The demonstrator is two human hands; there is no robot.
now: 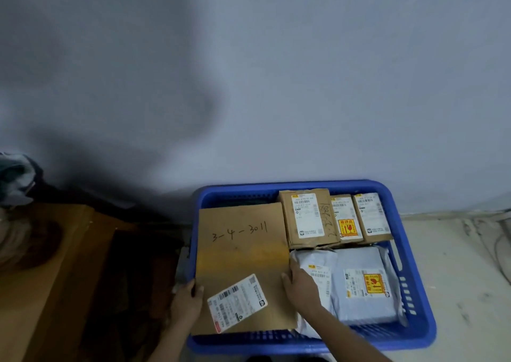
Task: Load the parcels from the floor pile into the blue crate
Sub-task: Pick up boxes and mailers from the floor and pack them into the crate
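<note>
A blue crate [414, 301] stands on the floor against the wall. A large flat cardboard parcel [243, 254], marked 3-4-3011 and bearing a white label, lies over the crate's left half. My left hand [188, 298] grips its left edge, and my right hand [300, 285] grips its right edge. Three small cardboard boxes [309, 218] [345, 218] [372, 215] stand along the crate's back right. Two grey poly mailers [362, 287] [318, 273] lie at the front right, the left one partly under my right hand.
A big brown cardboard sheet [49, 265] lies on the floor to the left of the crate, with dark items beside it. A bundle of fabric [16, 179] sits at the far left. Cables [497, 245] run along the pale floor on the right.
</note>
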